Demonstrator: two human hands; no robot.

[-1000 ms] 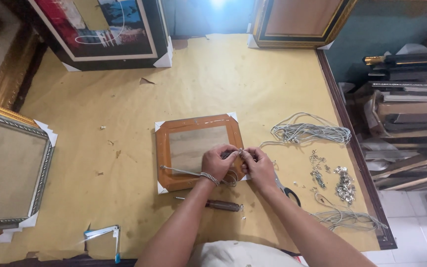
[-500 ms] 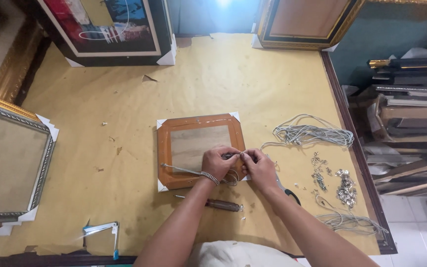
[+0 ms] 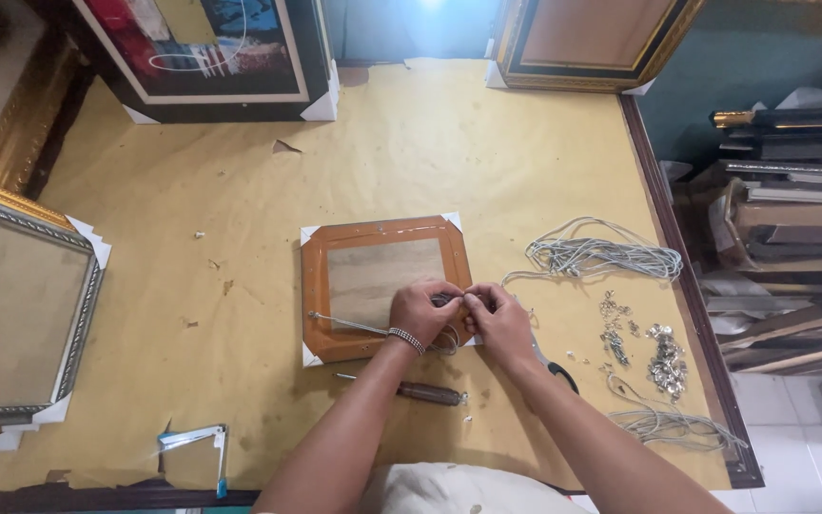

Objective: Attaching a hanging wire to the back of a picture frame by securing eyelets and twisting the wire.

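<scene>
the frame [image 3: 384,287] lies face down near the middle of the table [image 3: 487,152], a little toward the near edge, with white corner guards. a thin wire [image 3: 349,326] runs from the frame's left rail across the backing to its right rail, where both hands meet. the left hand [image 3: 422,312] and right hand [image 3: 499,322] are pressed close together, fingertips pinching the wire's end at the right rail; whether a fitting sits under them is hidden. to do this well, i would keep the wire taut and level, twist it tight against the rail, and hold the frame from sliding. an awl [image 3: 411,389] lies just nearer than the frame, scissors [image 3: 558,369] under the right wrist, a wire coil [image 3: 596,257] and hangers [image 3: 663,357] toward the right edge.
</scene>
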